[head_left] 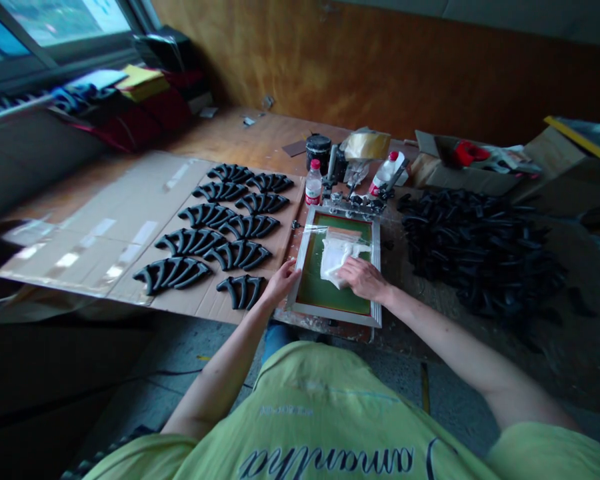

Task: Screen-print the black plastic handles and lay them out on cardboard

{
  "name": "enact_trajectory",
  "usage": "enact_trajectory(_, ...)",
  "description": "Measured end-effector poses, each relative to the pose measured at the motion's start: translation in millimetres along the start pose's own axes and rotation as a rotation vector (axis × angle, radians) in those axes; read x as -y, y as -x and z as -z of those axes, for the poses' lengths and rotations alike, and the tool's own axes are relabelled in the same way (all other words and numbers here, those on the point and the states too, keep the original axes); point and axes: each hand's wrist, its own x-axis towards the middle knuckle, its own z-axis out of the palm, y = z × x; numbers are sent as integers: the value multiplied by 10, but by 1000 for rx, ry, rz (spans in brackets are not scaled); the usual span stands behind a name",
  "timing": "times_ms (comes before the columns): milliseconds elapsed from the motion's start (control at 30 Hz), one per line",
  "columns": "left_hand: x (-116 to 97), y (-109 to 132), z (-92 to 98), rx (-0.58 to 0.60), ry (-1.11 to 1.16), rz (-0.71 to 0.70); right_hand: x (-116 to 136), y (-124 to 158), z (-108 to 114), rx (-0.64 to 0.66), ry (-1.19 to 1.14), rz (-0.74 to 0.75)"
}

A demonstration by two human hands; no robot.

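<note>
In front of me lies a silk-screen frame (340,316) with a silver metal rim and green mesh (314,288). My left hand (281,283) grips the left side bar of this frame with its fingers closed. A crumpled white cloth (334,255) rests on the mesh, and my right hand (364,279) is closed on its lower right part. A brownish strip (344,234) shows just above the cloth; whether it is joined to anything under the cloth I cannot tell. Behind the frame, a metal clamp (353,205) runs along its far edge.
Rows of black curved handle-like parts (205,215) lie on flattened cardboard (125,267) at left. A dark heap of similar pieces (480,247) covers the right side. Two red-capped bottles (313,183), a black tub (319,150) and an open carton (473,175) stand behind.
</note>
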Motion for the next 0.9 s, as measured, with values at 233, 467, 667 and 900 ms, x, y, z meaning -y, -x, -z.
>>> enact_trajectory(233,-66,28,-3,5,13,5,0,-80,-48,-127,47,-104)
enact_trajectory(467,-64,34,9,-11,46,0,99,32,-185,-183,-48,-27)
enact_trajectory(667,-444,190,132,100,178,54,-345,-531,252,-352,-136,-355)
enact_trajectory(900,-1186,173,236,83,524,-38,-1193,-106,530,-658,-268,-795)
